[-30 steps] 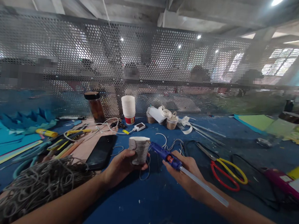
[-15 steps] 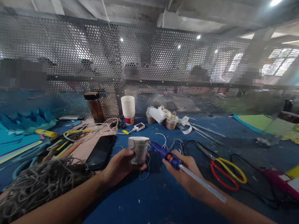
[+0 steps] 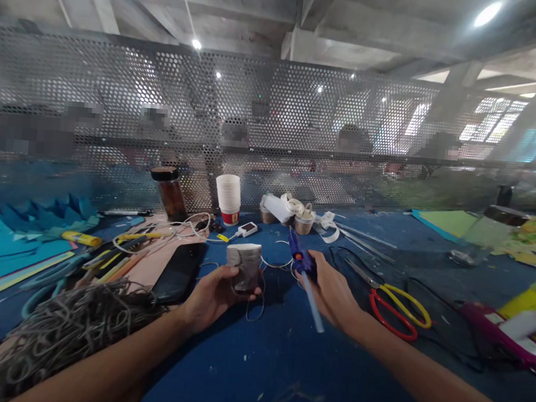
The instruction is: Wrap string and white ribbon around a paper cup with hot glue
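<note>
Grey, tapered cup is grasped by the left hand, apparently for steadiness; the right hand grips a blue plastic glue gun.

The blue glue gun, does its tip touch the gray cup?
No, the blue table shows between the glue gun and the gray cup.

One blue glue gun, one magenta tool. Just one grey cup, one phone and one stack of paper cups, can't tell how many in it tbh. Two jars, two small tubs, one pair of red-and-yellow scissors.
</note>
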Demonstrator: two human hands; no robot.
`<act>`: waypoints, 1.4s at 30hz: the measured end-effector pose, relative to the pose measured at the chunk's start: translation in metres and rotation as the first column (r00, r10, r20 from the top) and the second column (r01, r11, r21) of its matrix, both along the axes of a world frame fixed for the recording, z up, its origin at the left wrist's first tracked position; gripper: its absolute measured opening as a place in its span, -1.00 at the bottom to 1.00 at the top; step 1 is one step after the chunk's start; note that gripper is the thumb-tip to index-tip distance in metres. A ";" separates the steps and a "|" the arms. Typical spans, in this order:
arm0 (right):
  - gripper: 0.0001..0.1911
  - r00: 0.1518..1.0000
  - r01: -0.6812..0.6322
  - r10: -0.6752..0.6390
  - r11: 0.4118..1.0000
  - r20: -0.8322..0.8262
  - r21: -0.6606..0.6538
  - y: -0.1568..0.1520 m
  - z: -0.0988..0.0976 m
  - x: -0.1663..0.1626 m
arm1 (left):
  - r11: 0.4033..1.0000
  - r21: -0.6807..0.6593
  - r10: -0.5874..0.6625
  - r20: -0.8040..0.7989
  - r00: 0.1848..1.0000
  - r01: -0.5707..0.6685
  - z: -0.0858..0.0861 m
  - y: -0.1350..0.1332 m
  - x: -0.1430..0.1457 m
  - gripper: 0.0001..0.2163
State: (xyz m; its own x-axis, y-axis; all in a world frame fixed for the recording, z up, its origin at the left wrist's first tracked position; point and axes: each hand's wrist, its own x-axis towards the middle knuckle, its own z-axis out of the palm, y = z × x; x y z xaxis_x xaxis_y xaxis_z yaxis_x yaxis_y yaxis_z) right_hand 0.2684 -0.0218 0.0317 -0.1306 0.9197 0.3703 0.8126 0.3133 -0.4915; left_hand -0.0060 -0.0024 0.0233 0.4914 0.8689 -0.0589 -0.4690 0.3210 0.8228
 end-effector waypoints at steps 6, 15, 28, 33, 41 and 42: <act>-0.55 0.963 0.099 -0.093 0.995 0.254 -0.012 0.020 -0.020 0.007 | 0.999 -0.020 0.041 0.002 0.999 -0.041 0.005 -0.003 0.001 -0.62; -0.61 0.922 0.068 -0.108 0.991 0.373 0.119 0.018 -0.020 0.006 | 0.998 -0.032 0.057 -0.013 0.998 -0.057 0.006 -0.006 0.004 -0.67; -0.79 0.952 -0.289 0.299 0.948 -0.068 0.133 0.003 0.030 -0.084 | 0.986 0.127 0.110 -0.013 0.994 -0.107 0.012 -0.010 0.010 -0.45; -0.90 0.928 -0.316 0.330 0.943 -0.170 0.105 0.010 0.028 -0.080 | 0.987 0.091 0.136 -0.013 0.991 -0.134 0.011 -0.007 0.012 -0.41; -0.83 0.912 -0.277 0.276 0.960 -0.302 0.040 0.010 0.030 -0.074 | 0.989 0.072 0.132 -0.014 0.991 -0.131 0.002 -0.004 0.013 -0.42; -0.86 0.913 -0.285 0.287 0.957 -0.289 0.052 0.010 0.030 -0.074 | 0.989 0.074 0.130 -0.012 0.991 -0.129 0.001 -0.004 0.013 -0.42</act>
